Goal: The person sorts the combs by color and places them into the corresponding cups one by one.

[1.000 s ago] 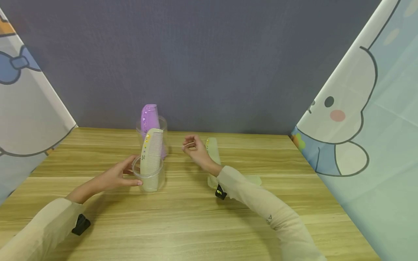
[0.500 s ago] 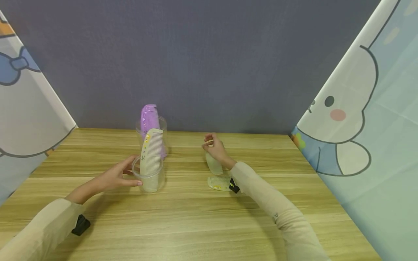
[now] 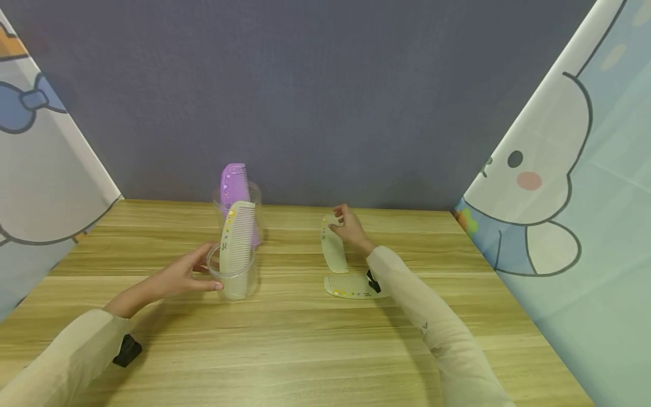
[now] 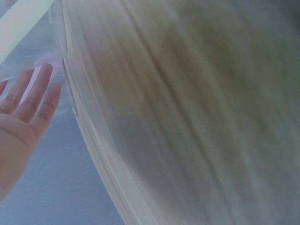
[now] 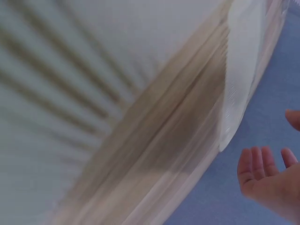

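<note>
My left hand [image 3: 185, 274] holds a clear plastic cup [image 3: 250, 285] from its left side, thumb along the front and fingers behind. A pale green comb [image 3: 238, 237] with small printed decorations stands upright in that cup. My right hand [image 3: 351, 229], fingers loosely bent and holding nothing, hovers at the upper right edge of a second pale comb [image 3: 333, 253] lying lengthwise on the table. Nearer the front, a third pale comb [image 3: 348, 287] lies crosswise, its right end hidden by the right wrist. In the right wrist view this comb [image 5: 47, 70] looms close and blurred.
Right behind the front cup stands another clear cup [image 3: 257, 198] with a purple comb [image 3: 234, 183] upright in it. The wooden table [image 3: 285, 350] ends at a dark grey back panel [image 3: 325, 102]. Cartoon-printed sheets [image 3: 549, 215] slope along both sides.
My right hand has moved right from beside the cups to over the lying combs, uncovering more of the crosswise comb. The left hand and cups have stayed in place.
</note>
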Available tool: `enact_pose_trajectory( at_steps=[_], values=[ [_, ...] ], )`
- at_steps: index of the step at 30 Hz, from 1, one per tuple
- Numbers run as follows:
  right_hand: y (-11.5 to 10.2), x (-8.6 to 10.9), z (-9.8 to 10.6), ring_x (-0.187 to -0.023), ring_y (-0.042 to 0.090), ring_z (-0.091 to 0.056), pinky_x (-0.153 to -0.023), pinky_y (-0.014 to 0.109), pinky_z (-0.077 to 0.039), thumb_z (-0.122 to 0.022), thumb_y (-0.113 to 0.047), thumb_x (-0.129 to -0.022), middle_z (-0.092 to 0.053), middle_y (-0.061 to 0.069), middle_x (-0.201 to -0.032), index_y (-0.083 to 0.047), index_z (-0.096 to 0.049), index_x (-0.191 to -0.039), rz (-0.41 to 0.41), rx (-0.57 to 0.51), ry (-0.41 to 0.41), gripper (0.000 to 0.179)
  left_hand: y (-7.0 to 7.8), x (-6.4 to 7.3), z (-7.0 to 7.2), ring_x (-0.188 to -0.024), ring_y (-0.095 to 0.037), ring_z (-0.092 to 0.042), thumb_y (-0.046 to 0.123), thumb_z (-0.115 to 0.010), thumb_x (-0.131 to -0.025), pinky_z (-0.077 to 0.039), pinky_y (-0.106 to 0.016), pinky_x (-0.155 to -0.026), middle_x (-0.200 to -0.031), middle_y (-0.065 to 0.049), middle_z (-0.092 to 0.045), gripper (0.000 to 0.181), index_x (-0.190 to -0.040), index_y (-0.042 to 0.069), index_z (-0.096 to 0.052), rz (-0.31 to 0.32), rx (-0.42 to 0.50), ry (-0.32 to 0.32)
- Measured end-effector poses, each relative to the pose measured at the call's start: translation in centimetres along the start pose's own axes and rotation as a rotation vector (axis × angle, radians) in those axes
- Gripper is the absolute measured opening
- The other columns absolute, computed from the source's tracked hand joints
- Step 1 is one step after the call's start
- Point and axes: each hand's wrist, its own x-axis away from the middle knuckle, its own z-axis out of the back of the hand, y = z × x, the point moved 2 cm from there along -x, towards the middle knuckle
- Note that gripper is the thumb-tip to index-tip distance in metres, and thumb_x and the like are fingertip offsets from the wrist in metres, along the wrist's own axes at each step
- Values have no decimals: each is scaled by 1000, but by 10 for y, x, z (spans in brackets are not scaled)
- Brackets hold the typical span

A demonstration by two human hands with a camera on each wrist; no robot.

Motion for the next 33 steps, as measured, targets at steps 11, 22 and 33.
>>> enact_pose_trajectory(
  at_steps=[11, 22, 33],
  values=[
    [6, -1, -5, -115, 35, -42, -96, 45, -41, -71, -12, -79, -44, 23, -125, 1, -40, -126, -47, 174, -96, 58, -2, 0, 0, -100, -11, -58, 10, -74, -75, -52, -29, -80, -117, -21, -54, 75, -135, -2, -31, 1, -10, 4],
    [7, 2, -9, -120, 35, -34, -100, 48, -39, -73, -22, -78, -39, 22, -130, -4, -36, -130, -167, 208, -158, 66, -2, 0, -1, -100, -16, -59, 11, -74, -76, -52, -31, -81, -118, -21, -54, 75, -136, -2, -29, 11, -11, -3],
    [7, 2, -11, -116, 35, -37, -96, 46, -40, -73, -27, -78, -44, 21, -124, -5, -36, -128, -175, 257, -162, 67, -1, 0, -1, -99, -11, -58, 11, -74, -75, -52, -30, -80, -117, -22, -54, 75, -135, -3, -30, 7, -12, 3]
  ],
)
